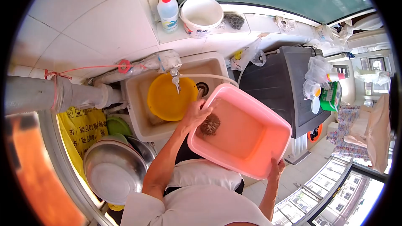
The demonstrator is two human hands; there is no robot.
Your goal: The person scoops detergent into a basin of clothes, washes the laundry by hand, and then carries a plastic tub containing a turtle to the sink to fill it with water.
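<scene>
A pink plastic basin (251,127) is tilted in front of my body, beside the sink. My left hand (194,115) grips its left rim, and my right hand (274,170) holds the lower right corner. A dark brown, wrinkled clump (210,124) shows at the basin's left end; I cannot tell its kind. Left of the basin, a yellow basin (169,96) sits in the beige sink (138,119) under the tap (176,81). Near my left fingertips a brown ribbed piece (201,93) shows by the dark drain, partly hidden.
Metal bowls (113,171) are stacked at the left by a yellow sack (81,138). A white bucket (202,16), a red-capped bottle (168,12) and a scouring pad (234,21) stand on the ledge. A grey cabinet (272,88) with bags and a green box (331,96) is to the right.
</scene>
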